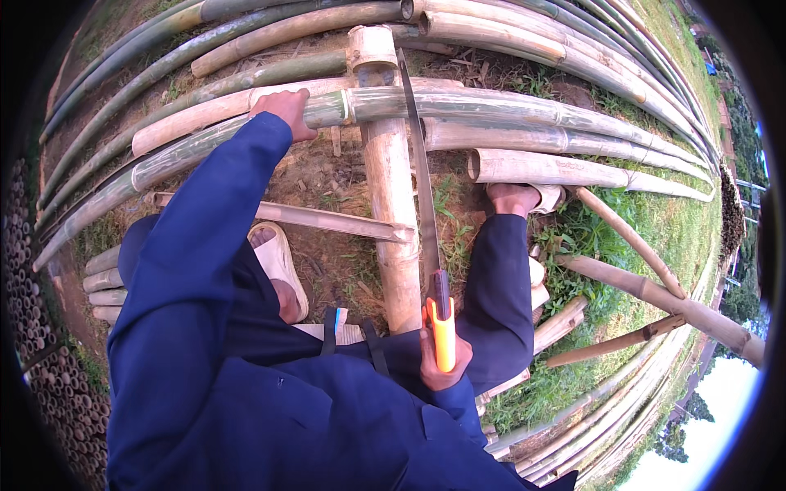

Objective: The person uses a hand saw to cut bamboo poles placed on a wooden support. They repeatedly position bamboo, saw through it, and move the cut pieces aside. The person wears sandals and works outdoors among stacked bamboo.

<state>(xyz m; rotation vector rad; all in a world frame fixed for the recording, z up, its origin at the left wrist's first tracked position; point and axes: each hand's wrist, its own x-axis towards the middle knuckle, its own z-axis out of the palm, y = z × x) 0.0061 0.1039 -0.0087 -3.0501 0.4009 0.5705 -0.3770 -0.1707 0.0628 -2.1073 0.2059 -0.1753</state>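
My right hand (446,360) is wrapped round the orange and dark handle of a hand saw (423,176). The saw's long blade points away from me and lies across a green bamboo pole (479,105), just right of an upright bamboo post (385,168). Whether the teeth have cut into the pole I cannot tell. My left hand (285,111) grips the same pole left of the post, thumb toward the post. The pole runs from far left to far right and crosses the post near its top end.
More bamboo poles (524,41) lie in rows beyond the post. A split bamboo strip (327,219) meets the post's left side. My sandalled feet (278,266) rest on either side of it. Crossed bamboo supports (655,286) stand at right; stacked cut bamboo (70,401) is at far left.
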